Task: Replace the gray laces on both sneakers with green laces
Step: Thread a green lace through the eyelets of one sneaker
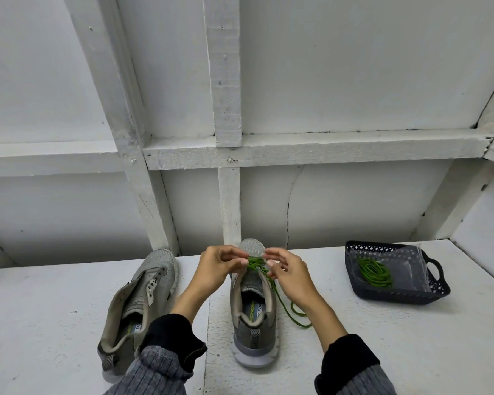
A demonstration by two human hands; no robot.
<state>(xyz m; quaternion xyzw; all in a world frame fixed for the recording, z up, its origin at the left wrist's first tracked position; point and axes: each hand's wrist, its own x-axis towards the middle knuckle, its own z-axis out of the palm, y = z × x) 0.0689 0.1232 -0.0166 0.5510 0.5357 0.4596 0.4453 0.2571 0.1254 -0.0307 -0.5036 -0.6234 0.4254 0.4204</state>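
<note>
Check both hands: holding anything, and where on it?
Both the left hand and right hand pinch the green lace where it crosses the front eyelets of the middle sneaker; its free end trails loose.

left sneaker [137, 303] heel: behind sleeve [166, 363] | sleeves: cut by bottom edge

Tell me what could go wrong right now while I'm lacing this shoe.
The green lace's loose tail loops beside the right sneaker; your right hand or sleeve could snag it. Both hands, left hand included, work close together near the toe, so an eyelet may get skipped.
</note>
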